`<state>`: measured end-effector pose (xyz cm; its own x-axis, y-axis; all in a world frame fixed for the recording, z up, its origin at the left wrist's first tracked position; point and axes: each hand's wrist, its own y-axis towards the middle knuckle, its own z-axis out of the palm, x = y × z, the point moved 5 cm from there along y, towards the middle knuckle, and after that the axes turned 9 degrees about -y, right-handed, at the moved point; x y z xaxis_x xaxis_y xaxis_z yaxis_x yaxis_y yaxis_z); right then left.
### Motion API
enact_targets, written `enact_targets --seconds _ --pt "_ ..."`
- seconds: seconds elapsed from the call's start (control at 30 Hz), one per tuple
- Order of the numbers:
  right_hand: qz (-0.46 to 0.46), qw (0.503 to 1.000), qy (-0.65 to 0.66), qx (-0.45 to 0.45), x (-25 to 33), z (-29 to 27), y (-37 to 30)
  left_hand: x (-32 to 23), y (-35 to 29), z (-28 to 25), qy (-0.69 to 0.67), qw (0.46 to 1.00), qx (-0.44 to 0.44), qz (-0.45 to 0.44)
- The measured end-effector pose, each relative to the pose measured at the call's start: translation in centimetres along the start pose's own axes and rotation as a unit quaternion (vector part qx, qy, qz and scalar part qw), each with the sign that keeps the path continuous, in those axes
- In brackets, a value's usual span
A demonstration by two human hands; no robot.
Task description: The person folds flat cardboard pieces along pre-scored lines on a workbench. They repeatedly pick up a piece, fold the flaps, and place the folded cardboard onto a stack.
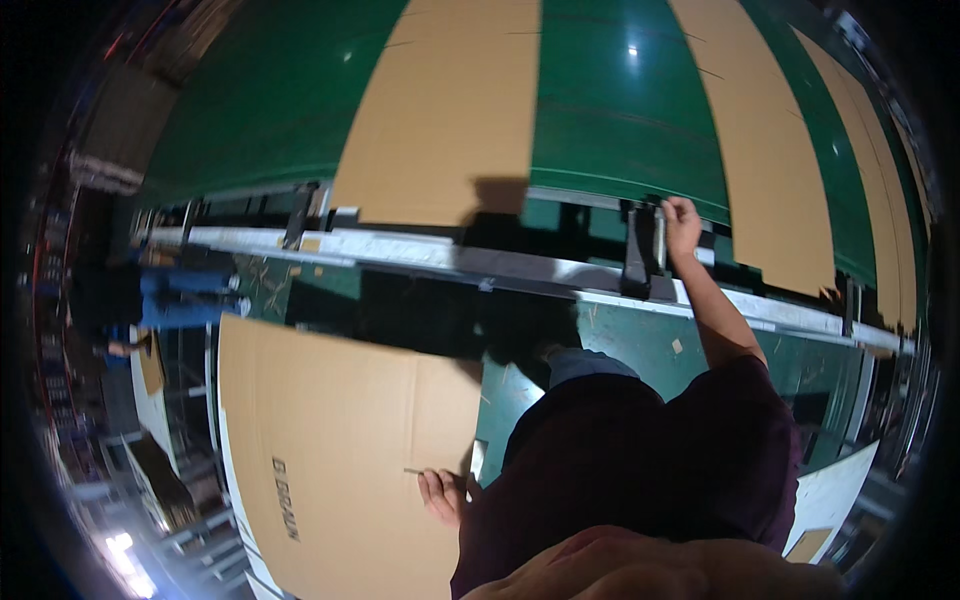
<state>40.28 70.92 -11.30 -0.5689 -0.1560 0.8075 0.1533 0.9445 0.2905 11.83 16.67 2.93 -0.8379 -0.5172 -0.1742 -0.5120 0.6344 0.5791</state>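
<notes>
At the lower middle, my left hand is closed at the right edge of a large brown cardboard sheet, beside a short slot cut in it. The sheet has dark printing on its left part. My right arm stretches forward to a green conveyor belt. There my right hand has its fingers curled against the top of an upright black metal bracket at the belt's near edge. Its fingertips are partly hidden.
Flat cardboard sheets lie spaced across the belt, some jutting past its near edge. A pale metal rail runs in front of it. At the far left stands another person in blue trousers. Scraps litter the green floor.
</notes>
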Motion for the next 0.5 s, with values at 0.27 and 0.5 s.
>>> enact_targets --seconds 0.27,0.5 --pt "0.170 0.910 -0.322 -0.199 -15.7 -20.5 -2.2 10.6 -3.3 4.1 -0.171 0.931 0.183 -0.265" --pt "0.242 0.804 -0.529 -0.120 -20.9 -24.9 -3.5 1.9 4.5 3.7 -0.110 0.985 0.090 0.095"
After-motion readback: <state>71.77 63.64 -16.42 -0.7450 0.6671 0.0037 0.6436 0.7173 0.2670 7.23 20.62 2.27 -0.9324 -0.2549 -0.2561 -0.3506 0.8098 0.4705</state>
